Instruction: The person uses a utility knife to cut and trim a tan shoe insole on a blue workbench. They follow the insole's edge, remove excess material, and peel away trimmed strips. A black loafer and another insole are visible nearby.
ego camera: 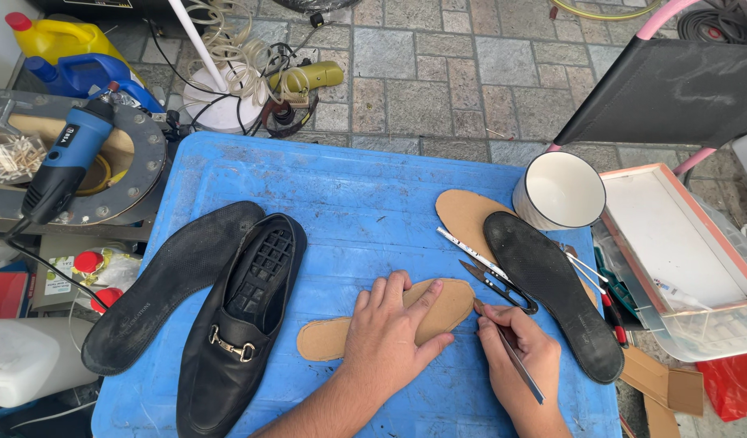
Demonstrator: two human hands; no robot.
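Hands came first, nearest the viewer, over a blue plastic work surface [349, 195]. The left hand [389, 337] lay flat, fingers spread, pressing down on a tan cardboard insole cutout [325, 337] that stretched left to right beneath the palm; it gripped nothing, only pinned the piece to the surface. The right hand [515, 353], just to the right, was clenched around a slim metal tool [521, 369], its tip set against the right end of the cutout and its shaft running back toward the near edge.

Left of the hands stood a black loafer [235, 341] with a gold buckle bar, and beside it, touching its left side, lay a black insole [166, 284], tilted. Right of the hands another black insole [552, 296] lay at a slant, partly covering a second tan cutout [462, 212] whose far end showed beyond it. Between that insole and the left hand's fingertips rested small black thread snips [499, 285] and a thin white stick [469, 250].

Farther right sat a clear plastic bin with an orange-rimmed lid [673, 243]. Beyond the insole stood a white enamel mug [560, 191] at the far right corner of the blue surface. Off to the far left a blue power tool [65, 162] rested on a round metal plate [142, 166], with yellow and blue jugs [61, 49] behind it on the stone paving.
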